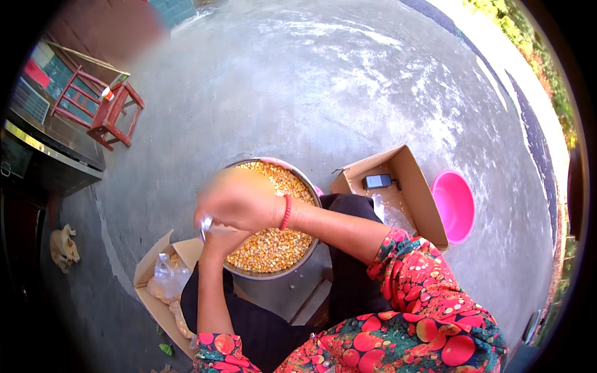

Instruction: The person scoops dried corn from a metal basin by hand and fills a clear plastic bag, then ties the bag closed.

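Observation:
A round metal basin [280,276] of yellow corn kernels [270,254] stands on the floor between my knees. My right hand [247,200], with a red band at its wrist, reaches across above the basin's left side; part of it is blurred. My left hand [224,238] is close below it, and the two hands meet near the basin's left rim. Something shiny shows between them, but I cannot tell whether it is the rim or a thing being held. The fingers are mostly hidden. By my left knee, a cardboard box [144,279] contains clear plastic bags [165,282] with yellowish contents.
At right is an open cardboard box [417,198] with a small dark device [377,181] and clear plastic [387,210]. A pink plastic basin [452,207] stands beside it. Farther left are a red wooden chair [114,112] bearing a cup [107,93], and a lying dog [64,249].

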Available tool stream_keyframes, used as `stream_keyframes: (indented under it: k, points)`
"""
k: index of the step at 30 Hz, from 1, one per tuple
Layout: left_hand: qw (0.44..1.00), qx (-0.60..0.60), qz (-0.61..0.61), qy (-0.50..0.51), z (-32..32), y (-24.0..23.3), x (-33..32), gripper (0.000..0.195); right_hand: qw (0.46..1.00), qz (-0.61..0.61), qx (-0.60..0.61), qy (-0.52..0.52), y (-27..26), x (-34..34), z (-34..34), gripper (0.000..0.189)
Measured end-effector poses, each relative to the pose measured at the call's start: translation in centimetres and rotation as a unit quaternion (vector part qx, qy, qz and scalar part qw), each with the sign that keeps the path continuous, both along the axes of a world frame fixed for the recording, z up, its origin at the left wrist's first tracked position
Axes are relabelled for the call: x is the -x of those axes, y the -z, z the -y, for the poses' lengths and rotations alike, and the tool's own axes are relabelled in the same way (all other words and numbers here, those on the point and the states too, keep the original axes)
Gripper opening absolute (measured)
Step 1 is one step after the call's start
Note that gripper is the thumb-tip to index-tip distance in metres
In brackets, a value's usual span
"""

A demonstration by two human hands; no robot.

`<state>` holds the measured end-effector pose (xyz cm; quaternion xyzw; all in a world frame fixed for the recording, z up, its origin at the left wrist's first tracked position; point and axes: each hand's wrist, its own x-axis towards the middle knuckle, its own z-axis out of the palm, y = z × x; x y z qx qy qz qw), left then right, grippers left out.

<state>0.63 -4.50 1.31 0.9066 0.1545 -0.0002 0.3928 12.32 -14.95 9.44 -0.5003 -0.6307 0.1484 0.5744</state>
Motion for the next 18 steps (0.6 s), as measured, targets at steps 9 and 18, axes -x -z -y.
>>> stream_keyframes:
  k: [9, 18]
  points:
    - [0.977, 0.162, 0.138, -0.029, 2.3, -0.8, -0.3, 0.035, 0.998, -0.025, 0.034, 0.039, -0.8, -1.7, 0.3, 0.026]
    - [0.923, 0.331, 0.169, -0.104, 3.4, -3.7, -1.2, 0.042, 0.897, 0.223, 0.381, 0.037, 4.4, -7.2, 3.8, 0.056]
